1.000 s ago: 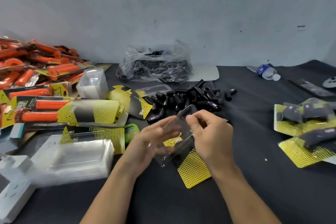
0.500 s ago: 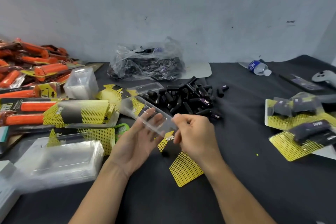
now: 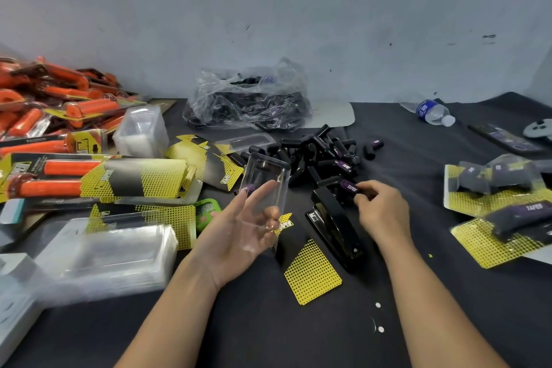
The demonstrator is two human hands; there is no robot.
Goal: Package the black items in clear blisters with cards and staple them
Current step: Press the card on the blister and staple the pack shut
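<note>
- clear blister [image 3: 265,176]: held up off the table, tilted, open side toward the camera, in front of the pile of black grips [image 3: 316,152]
- left hand [image 3: 236,236]: palm up, fingers curled round the blister's lower end and seen through the plastic
- black grip [image 3: 343,185] with a purple TAPER label: at the near edge of the pile, just above the stapler's front end
- right hand [image 3: 382,209]: fingertips pinch the right end of that grip
- black stapler [image 3: 331,227]: lies on the table [image 3: 268,331] between the two hands
- yellow-and-black card [image 3: 310,275]: flat on the table, just left of the stapler, below the blister
- stack of clear blisters [image 3: 113,251]: near left, blurred
- stack of cards [image 3: 140,178]: left of the blister
- plastic bag [image 3: 248,101]: behind the pile, by the wall
- finished packs [image 3: 507,218]: far right
- orange-grip packs [image 3: 53,116]: heaped far left
- water bottle [image 3: 433,112]: lying at back right
</note>
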